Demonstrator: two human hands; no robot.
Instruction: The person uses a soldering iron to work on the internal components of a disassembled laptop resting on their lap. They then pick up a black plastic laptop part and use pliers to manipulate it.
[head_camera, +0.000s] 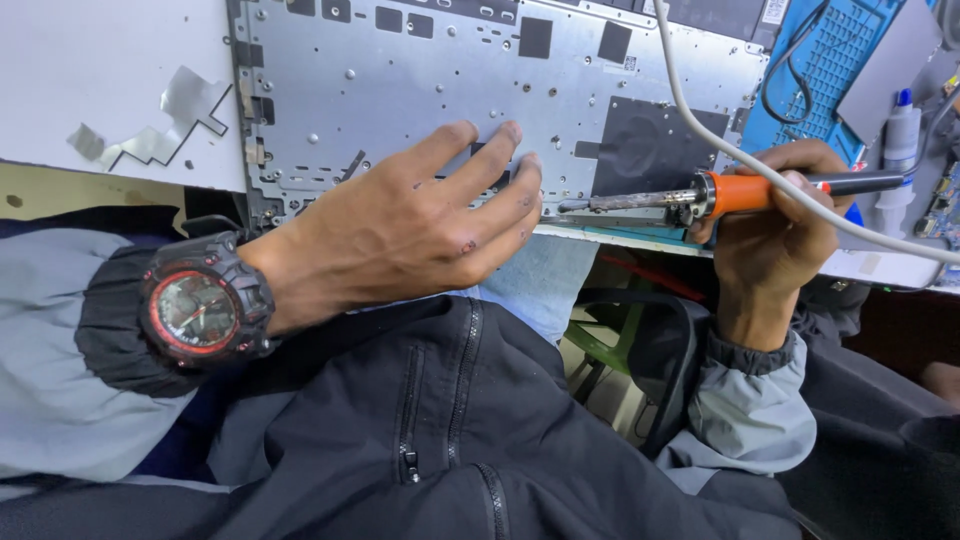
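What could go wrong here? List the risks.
1. The left hand presses on the metal panel with its fingertips close to the soldering iron tip; a slip could burn them.
2. The white cord drapes across the iron and the right hand; it might touch hot metal or tug the tool.
3. The panel sits at the table edge, above the lap.

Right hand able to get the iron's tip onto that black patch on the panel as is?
Probably yes: the right hand holds the soldering iron, tip near the black patch, nothing between; the left hand rests aside.
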